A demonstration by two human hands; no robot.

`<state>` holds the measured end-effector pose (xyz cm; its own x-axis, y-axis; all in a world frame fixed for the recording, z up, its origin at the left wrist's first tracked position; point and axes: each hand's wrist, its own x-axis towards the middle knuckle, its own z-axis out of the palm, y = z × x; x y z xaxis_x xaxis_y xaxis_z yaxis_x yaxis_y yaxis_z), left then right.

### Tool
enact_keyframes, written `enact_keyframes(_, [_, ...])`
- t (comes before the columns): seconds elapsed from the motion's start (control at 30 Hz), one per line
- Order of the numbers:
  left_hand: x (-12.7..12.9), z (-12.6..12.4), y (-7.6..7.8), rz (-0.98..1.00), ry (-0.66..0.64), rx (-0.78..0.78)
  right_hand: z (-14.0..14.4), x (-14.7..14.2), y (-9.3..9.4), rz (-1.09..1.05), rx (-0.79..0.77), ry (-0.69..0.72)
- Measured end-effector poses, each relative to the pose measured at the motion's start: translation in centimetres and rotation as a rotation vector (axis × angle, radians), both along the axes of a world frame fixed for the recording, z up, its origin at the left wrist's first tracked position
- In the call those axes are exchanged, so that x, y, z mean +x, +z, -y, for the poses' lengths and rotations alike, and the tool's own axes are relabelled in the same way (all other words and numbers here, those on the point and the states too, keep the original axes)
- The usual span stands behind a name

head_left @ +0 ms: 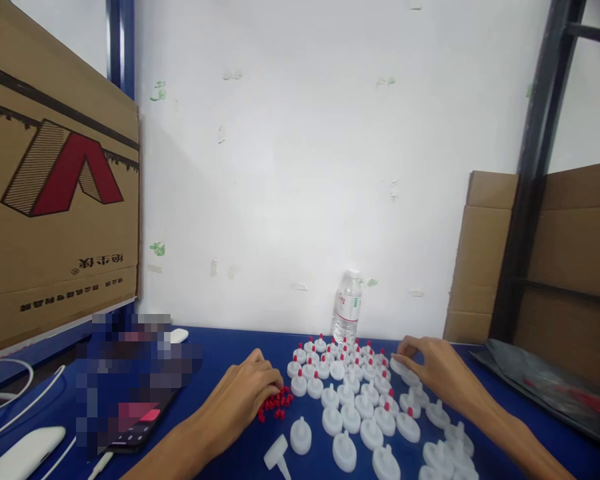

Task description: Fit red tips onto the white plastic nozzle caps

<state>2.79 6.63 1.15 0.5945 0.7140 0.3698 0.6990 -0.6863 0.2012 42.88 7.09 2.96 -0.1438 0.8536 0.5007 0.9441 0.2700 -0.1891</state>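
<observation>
My left hand (pixel 253 388) is bent over a small pile of red tip caps (pixel 279 403), its fingertips pinched together at the pile's edge. Exactly what lies between those fingertips is partly hidden. At the right, my right hand (pixel 429 357) pinches a white nozzle cap (pixel 399 366) between thumb and fingers, near the back of the group. Between the hands stand several white nozzle caps (pixel 351 419). Many at the back wear a red tip (pixel 300 375), while most of those at the front have bare spouts. One white nozzle cap (pixel 277 455) lies on its side at the front.
A clear water bottle (pixel 347 308) stands against the white wall behind the caps. On the blue table's left lie a phone (pixel 139 427), a white device (pixel 27 455) and cables. Cardboard boxes (pixel 60 233) flank the table. A grey plastic bag (pixel 545 383) lies at the right.
</observation>
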Motion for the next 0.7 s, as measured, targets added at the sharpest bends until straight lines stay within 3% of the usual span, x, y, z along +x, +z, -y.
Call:
enact_keyframes(0.27, [0.1, 0.1, 0.3, 0.010, 0.037, -0.033, 0.1, -0.1, 0.1, -0.004, 0.019, 0.014])
enact_keyframes(0.47, [0.4, 0.4, 0.7, 0.015, 0.019, 0.040, -0.2, 0.3, 0.0, 0.010, 0.006, -0.003])
enact_keyframes(0.7, [0.3, 1.0, 1.5, 0.147, 0.169, 0.096, -0.1, 0.2, -0.2, 0.008, -0.010, 0.014])
